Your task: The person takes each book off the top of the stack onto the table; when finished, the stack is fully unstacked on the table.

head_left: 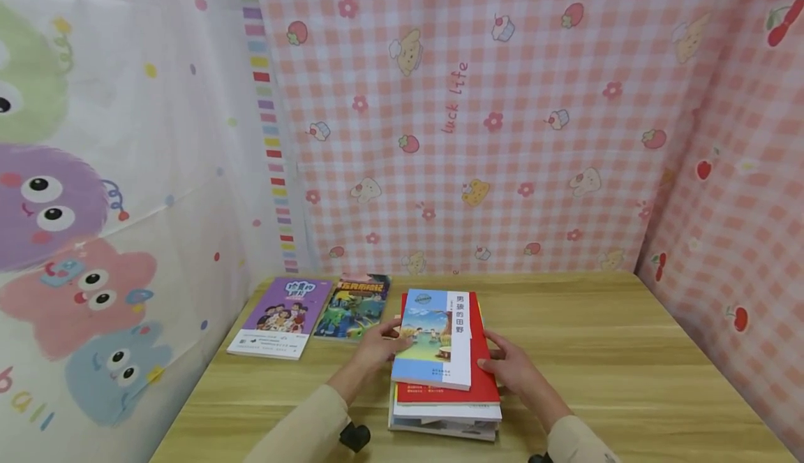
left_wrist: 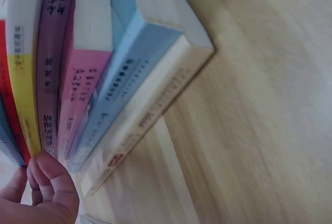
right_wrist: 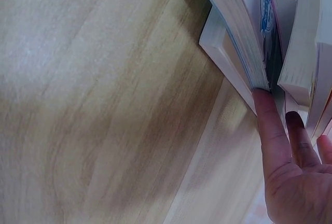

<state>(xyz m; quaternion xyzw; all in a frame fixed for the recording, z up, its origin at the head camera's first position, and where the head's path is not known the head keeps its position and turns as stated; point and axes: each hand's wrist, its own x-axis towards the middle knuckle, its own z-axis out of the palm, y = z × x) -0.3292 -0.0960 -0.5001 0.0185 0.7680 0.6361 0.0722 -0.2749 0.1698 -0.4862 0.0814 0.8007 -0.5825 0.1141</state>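
Observation:
A stack of books stands at the front middle of the table, fanned unevenly. On top lies a blue-and-white book (head_left: 461, 351), over a larger red book (head_left: 480, 341). In the head view my left hand (head_left: 380, 344) grips the stack's left side, thumb over the top book's edge. In the left wrist view its curled fingertips meet the yellow spine (left_wrist: 28, 97) and purple spine (left_wrist: 49, 73); pink, blue and cream spines lie lower. My right hand (head_left: 511, 364) is at the right side, thumb on the red cover. Its extended fingers (right_wrist: 272, 130) touch the page edges (right_wrist: 241, 32).
Left of the stack, a purple book (head_left: 279, 316) and a dark green illustrated book (head_left: 353, 306) lie flat on the wooden table (head_left: 597, 351). A pink checked curtain (head_left: 477, 135) hangs behind, with a white cartoon cloth (head_left: 176, 170) on the left.

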